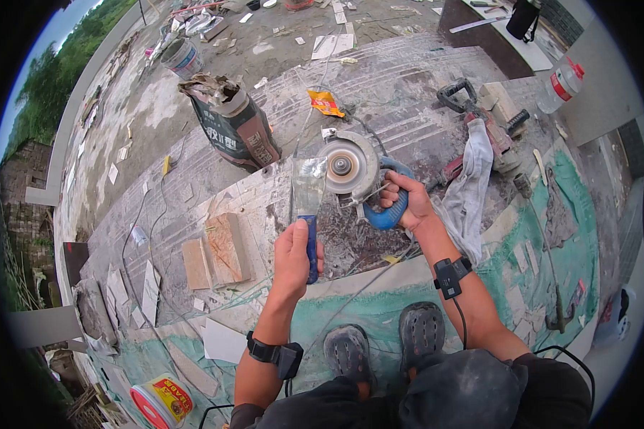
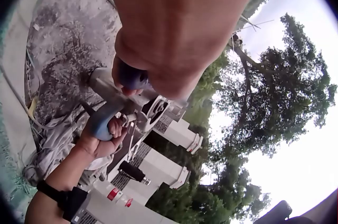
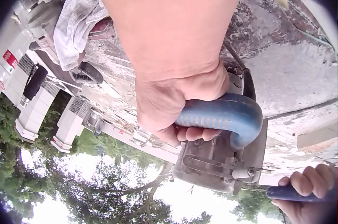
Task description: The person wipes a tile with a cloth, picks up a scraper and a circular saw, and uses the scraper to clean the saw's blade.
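Note:
My left hand [image 1: 290,259] grips the blue handle of a putty knife [image 1: 309,187], its wide metal blade pointing away from me. The blade tip overlaps the left edge of a handheld circular saw [image 1: 350,159] in the head view. Around the saw's blue loop handle [image 3: 224,114] curl the fingers of my right hand [image 1: 408,204]. The saw's round disc and central hub face up toward the head camera. In the right wrist view, the left hand [image 3: 312,188] with the putty knife handle is beside the saw's metal base. The left wrist view hides most of the putty knife behind my forearm.
A dark bag [image 1: 232,129] stands ahead on the left, near an orange packet [image 1: 325,103]. Wooden blocks [image 1: 225,249] lie left of my hands. To the right are a red power tool [image 1: 490,129], a whitish cloth [image 1: 469,189] and a bottle [image 1: 559,86]. Cables cross the dusty boards.

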